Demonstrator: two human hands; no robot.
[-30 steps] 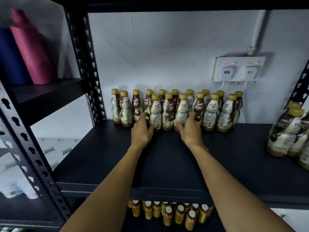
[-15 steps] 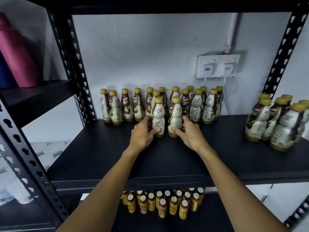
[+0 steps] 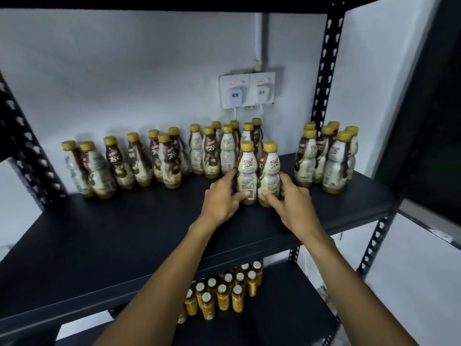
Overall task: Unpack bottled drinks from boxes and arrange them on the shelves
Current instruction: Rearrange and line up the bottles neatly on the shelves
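Two cream-and-brown coffee bottles with gold caps stand side by side on the black shelf (image 3: 124, 233). My left hand (image 3: 222, 198) grips the left bottle (image 3: 247, 171) low down. My right hand (image 3: 289, 201) grips the right bottle (image 3: 270, 173) the same way. Both bottles stand upright in front of a long row of like bottles (image 3: 159, 161) along the back wall. A separate cluster of the same bottles (image 3: 326, 158) stands at the shelf's right end.
A double wall socket with two plugged chargers (image 3: 247, 91) sits above the row. Black perforated uprights (image 3: 326, 61) frame the shelf on both sides. On the shelf below stand several small orange bottles with white caps (image 3: 224, 293).
Both hands slid the two front bottles to the right along the shelf, away from the middle of the row and closer to the right cluster. The view has swung right.
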